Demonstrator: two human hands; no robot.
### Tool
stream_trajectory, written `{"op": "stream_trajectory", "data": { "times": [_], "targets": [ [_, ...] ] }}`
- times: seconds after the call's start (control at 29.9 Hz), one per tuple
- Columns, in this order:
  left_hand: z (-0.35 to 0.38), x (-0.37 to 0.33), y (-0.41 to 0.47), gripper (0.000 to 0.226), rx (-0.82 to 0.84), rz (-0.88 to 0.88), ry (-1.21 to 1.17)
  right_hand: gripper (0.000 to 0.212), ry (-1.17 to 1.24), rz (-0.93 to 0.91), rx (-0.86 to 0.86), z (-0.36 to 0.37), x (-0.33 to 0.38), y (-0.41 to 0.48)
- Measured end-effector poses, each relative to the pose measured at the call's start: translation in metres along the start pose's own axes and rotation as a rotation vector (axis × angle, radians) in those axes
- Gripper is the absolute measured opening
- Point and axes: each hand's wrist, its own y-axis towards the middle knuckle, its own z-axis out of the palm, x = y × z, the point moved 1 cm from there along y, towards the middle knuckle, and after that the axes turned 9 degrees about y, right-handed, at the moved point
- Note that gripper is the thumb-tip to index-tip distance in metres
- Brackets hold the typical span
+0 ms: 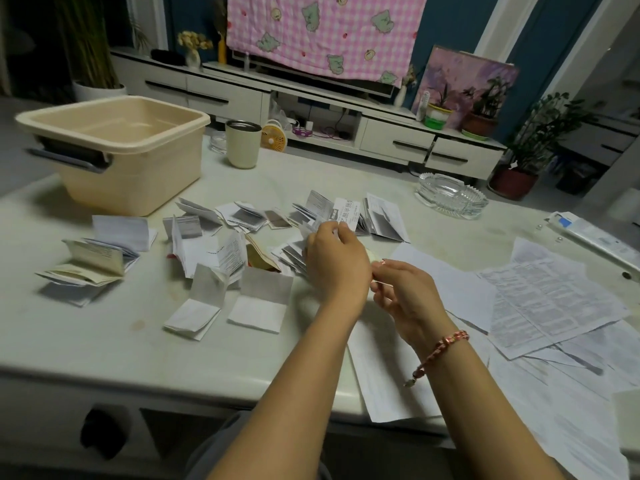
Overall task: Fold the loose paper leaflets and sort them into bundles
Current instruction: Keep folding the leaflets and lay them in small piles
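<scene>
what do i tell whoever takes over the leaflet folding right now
Left hand grips a folded leaflet over the middle cluster.
Right hand is curled by a small reddish item; whether it holds it is unclear.
Folded leaflets lie in loose clusters across the table; flat sheets are piled at the right.
Done: many leaflets folded.
Left: fold the flat sheets, then sort everything into bundles.

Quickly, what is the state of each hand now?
Left hand: holds a folded leaflet by its fingertips.
Right hand: fingers curled; whether it holds something cannot be told.
</scene>
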Motion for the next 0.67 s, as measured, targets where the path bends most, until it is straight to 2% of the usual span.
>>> {"op": "stream_trajectory", "data": {
  "times": [0.1, 0.17, 0.23, 0.33, 0.44, 0.54, 0.6, 0.67],
  "targets": [
    [-0.012, -0.009, 0.001, 0.030, -0.107, 0.100, 0.030, 0.024, -0.024, -0.080, 0.053, 0.022, -0.001, 0.001],
    [-0.021, -0.013, 0.002, 0.030, -0.151, 0.147, 0.033, 0.017, -0.141, -0.183, 0.100, 0.039, -0.002, 0.002],
    [-0.031, -0.015, 0.008, 0.029, -0.206, 0.154, 0.066, 0.012, -0.227, -0.236, 0.159, 0.060, -0.004, 0.005],
    [-0.048, -0.014, 0.018, 0.030, -0.304, 0.114, 0.091, 0.015, -0.295, -0.253, 0.186, 0.083, -0.007, 0.017],
    [-0.077, -0.016, 0.029, 0.030, -0.421, 0.061, -0.176, 0.006, -0.451, -0.263, 0.151, 0.104, -0.017, 0.025],
    [-0.109, -0.009, 0.044, 0.033, -0.471, -0.084, -0.419, 0.017, -0.619, -0.300, 0.146, 0.118, -0.033, 0.035],
    [-0.122, -0.002, 0.053, 0.033, -0.450, -0.137, -0.498, 0.025, -0.827, -0.350, 0.180, 0.120, -0.033, 0.032],
    [-0.122, 0.005, 0.058, 0.029, -0.314, -0.209, -0.531, 0.031, -0.948, -0.390, 0.192, 0.116, -0.027, 0.028]
  ]
}}
